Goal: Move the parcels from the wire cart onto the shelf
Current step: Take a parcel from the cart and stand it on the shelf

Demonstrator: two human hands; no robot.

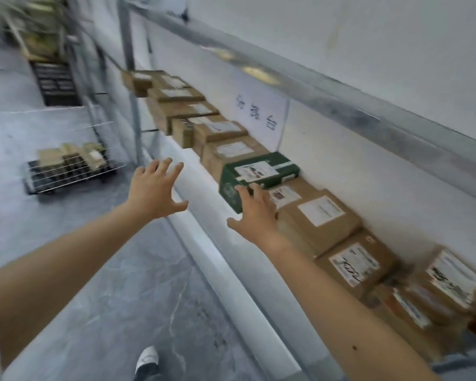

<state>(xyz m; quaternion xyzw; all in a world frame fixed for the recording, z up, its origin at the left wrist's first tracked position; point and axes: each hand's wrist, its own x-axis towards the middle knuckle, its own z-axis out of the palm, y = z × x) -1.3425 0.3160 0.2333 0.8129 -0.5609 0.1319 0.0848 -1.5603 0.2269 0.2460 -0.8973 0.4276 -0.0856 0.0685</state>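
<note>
Right hand point(254, 213) fingers spread, touching green parcel point(259, 177) on shelf point(204, 215); left hand point(155, 192) spread, apart.

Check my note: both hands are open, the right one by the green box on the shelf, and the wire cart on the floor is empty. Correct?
Not empty: the head view shows the wire cart holding several brown parcels. The rest holds: left hand and right hand open, the right by the green box on the shelf.

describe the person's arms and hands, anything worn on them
Both forearms are bare: no long sleeves, gloves, watch or rings visible on the left hand or right hand. A small dark spot marks the right forearm.
</note>
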